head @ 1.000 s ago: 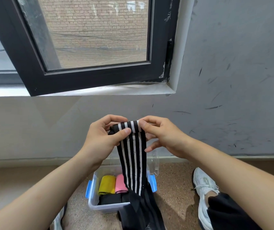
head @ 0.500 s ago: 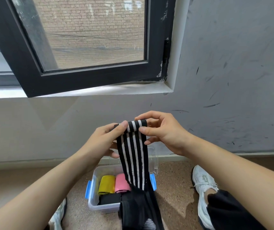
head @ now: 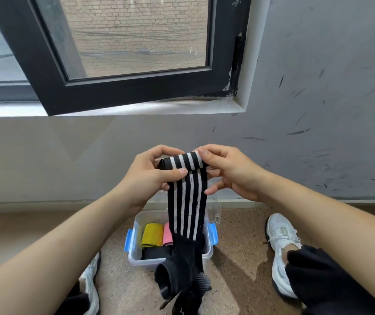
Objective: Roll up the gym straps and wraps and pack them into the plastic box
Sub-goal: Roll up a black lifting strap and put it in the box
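Rolling begins: left hand [head: 146, 172] and right hand [head: 229, 169] pinch the striped wrap's [head: 186, 201] folded top above the plastic box [head: 136, 258]; next, tight, even turns downward.

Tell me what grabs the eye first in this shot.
The black fabric wrap with white stripes stands out at centre, its top end rolled between the left hand and the right hand, the rest hanging down. Below it on the speckled floor sits a clear plastic box with blue latches, holding a yellow roll and a pink roll side by side.
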A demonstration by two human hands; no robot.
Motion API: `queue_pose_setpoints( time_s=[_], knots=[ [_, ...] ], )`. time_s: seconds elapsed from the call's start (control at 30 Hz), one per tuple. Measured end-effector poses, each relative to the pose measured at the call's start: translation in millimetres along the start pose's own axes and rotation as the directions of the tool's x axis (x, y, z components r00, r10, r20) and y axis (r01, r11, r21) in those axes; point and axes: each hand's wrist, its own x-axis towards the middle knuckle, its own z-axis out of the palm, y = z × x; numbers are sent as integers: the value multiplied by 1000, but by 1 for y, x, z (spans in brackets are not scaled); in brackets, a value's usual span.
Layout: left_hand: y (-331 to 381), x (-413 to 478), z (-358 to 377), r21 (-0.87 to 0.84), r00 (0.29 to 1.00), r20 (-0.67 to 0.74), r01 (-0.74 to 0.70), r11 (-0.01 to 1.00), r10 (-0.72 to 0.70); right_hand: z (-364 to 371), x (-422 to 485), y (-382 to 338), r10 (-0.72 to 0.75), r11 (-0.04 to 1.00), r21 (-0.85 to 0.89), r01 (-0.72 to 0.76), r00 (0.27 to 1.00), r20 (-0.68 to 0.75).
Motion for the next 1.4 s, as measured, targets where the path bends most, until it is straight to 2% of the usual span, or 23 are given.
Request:
queue_pose_setpoints(
  time_s=[0.13, 0.23, 0.33, 0.4, 0.53, 0.73, 0.97, 1.2, 1.4],
  knots=[
    [0, -1, -1, 51, 1000, -6, -21, 998, 21, 0, 2, 2, -66, 998, -9, 65, 996, -52],
    [1, 0, -3, 85, 998, -6, 62, 994, -62, 1, 1, 2, -76, 997, 10, 77, 994, -84],
    [2, -2, -3, 101, 985, 77, 144, 984, -152, 1, 1, 2, -93, 995, 13, 96, 989, -116],
    [3, -2, -1, 88, 979, 103, 166, 982, -175, 1, 1, 3, -115, 993, 16, 118, 986, -124],
    [1, -1, 0, 76, 981, 64, 178, 981, -183, 2, -1, 5, -130, 991, 28, 134, 985, -116],
    [-3, -2, -1, 87, 990, 14, 141, 986, -142, 1, -3, 10, -83, 996, 21, 85, 993, -80],
    [-2, -3, -5, 6, 996, 20, 89, 996, -89, 1, -4, 8, 75, 997, 11, -75, 997, -2],
    [-3, -6, -2, 54, 999, 43, 31, 998, -33, 0, -3, 10, -47, 998, 37, 49, 998, -52],
    [-6, -8, -2, 114, 979, 128, 144, 983, -158, 2, -2, 13, -127, 989, 63, 135, 985, -121]
  ],
)
